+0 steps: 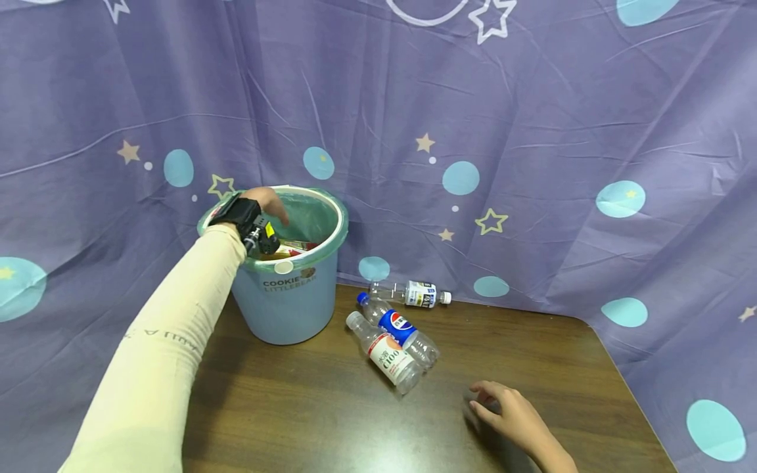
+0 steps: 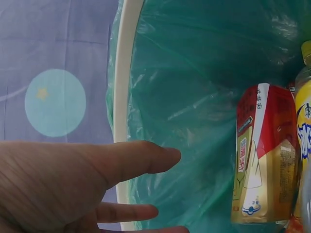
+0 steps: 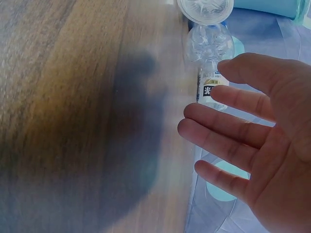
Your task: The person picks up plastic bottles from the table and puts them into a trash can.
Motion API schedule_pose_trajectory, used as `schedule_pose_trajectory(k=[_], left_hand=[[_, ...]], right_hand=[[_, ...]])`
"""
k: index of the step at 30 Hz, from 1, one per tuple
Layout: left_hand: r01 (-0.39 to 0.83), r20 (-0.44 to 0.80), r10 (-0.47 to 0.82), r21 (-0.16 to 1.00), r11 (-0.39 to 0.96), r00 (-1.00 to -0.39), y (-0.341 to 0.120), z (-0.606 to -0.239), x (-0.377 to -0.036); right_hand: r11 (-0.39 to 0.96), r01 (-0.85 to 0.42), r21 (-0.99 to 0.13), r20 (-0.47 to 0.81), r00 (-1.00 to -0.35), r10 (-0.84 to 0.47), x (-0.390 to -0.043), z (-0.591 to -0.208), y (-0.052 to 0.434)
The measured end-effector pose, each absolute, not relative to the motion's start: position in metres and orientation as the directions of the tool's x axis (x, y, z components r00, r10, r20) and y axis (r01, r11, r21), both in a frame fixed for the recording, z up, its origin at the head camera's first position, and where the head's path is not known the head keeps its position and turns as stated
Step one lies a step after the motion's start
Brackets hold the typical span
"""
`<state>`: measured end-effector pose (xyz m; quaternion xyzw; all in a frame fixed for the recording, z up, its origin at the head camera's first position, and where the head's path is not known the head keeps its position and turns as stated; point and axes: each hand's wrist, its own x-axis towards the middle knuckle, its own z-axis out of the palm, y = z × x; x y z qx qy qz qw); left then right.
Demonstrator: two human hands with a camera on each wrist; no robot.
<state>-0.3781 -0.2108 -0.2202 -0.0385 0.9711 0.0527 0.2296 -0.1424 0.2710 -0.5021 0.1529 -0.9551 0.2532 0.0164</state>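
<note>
My left hand (image 1: pixel 269 202) hovers over the mouth of a light blue bin (image 1: pixel 290 299) lined with a green bag, fingers (image 2: pixel 131 160) straight and holding nothing. Inside the bin lie a red and gold carton (image 2: pixel 260 160) and a yellow bottle (image 2: pixel 303 121). Three plastic bottles lie on the brown table (image 1: pixel 331 420): a clear one (image 1: pixel 411 293) by the curtain, a blue-labelled Pepsi bottle (image 1: pixel 399 328) and an orange-labelled bottle (image 1: pixel 387 355). My right hand (image 1: pixel 508 410) hovers low over the table to the right of them, fingers (image 3: pixel 228 141) spread, holding nothing.
A purple curtain (image 1: pixel 532 131) with stars and blue dots hangs behind and around the table. The table's right edge (image 1: pixel 633 401) runs close to my right hand. The bin stands at the table's back left corner.
</note>
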Motion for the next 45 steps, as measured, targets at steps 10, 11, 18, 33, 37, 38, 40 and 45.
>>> schedule_pose_trajectory(k=[10, 11, 18, 33, 37, 38, 40, 45], left_hand=[[-0.009, -0.356, 0.055, 0.174, 0.985, -0.933, -0.207, -0.215, -0.376], [0.001, -0.336, 0.071, 0.204, 0.979, -0.939, -0.206, -0.213, -0.375], [0.122, -0.115, 0.176, 0.372, 0.920, -0.978, -0.189, -0.198, -0.371], [0.377, 0.175, 0.334, 0.449, 0.810, -0.926, -0.125, -0.198, -0.318], [0.483, 0.226, 0.427, 0.408, 0.775, -0.876, -0.110, -0.214, -0.290], [0.514, 0.240, 0.455, 0.393, 0.762, -0.858, -0.107, -0.219, -0.284], [0.567, 0.255, 0.506, 0.372, 0.735, -0.824, -0.103, -0.229, -0.272], [0.667, 0.256, 0.617, 0.343, 0.662, -0.744, -0.095, -0.261, -0.252]], right_hand=[[0.823, -0.292, -0.486, 0.096, -0.955, -0.282, -0.141, -0.502, 0.270], [0.823, -0.291, -0.487, 0.095, -0.955, -0.281, -0.141, -0.502, 0.270], [0.820, -0.286, -0.496, 0.085, -0.956, -0.282, -0.141, -0.502, 0.269], [0.820, -0.305, -0.484, 0.106, -0.951, -0.290, -0.145, -0.502, 0.270], [0.821, -0.316, -0.475, 0.108, -0.947, -0.302, -0.146, -0.497, 0.272], [0.823, -0.318, -0.470, 0.105, -0.946, -0.305, -0.146, -0.494, 0.273], [0.834, -0.308, -0.459, 0.095, -0.950, -0.298, -0.147, -0.489, 0.274], [0.866, -0.288, -0.408, 0.090, -0.957, -0.275, -0.153, -0.475, 0.276]])
